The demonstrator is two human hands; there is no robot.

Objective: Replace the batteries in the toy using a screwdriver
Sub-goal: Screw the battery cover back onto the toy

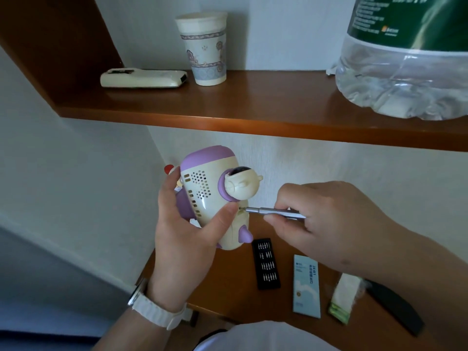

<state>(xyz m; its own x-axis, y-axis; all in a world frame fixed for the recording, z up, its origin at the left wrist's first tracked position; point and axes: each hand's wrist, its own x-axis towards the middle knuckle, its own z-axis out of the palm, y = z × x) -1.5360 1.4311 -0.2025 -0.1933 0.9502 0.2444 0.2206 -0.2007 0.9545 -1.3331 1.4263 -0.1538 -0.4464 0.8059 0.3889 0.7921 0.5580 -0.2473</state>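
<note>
Above the surface's left edge, the left hand grips the toy; the right hand's fingers pinch the screwdriver at its screw. A tilted tip could slip out.

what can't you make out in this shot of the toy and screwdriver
Head view, the only one:
- Screwdriver tip and the screw: hidden by the left hand's thumb and the toy.
- Battery cover and batteries: not visible on the toy.
- Bits in the black tray: too small to tell apart.
- Screwdriver's rear: covered by the right hand.
- Water bottle: cut off by the top and right edges.
</note>
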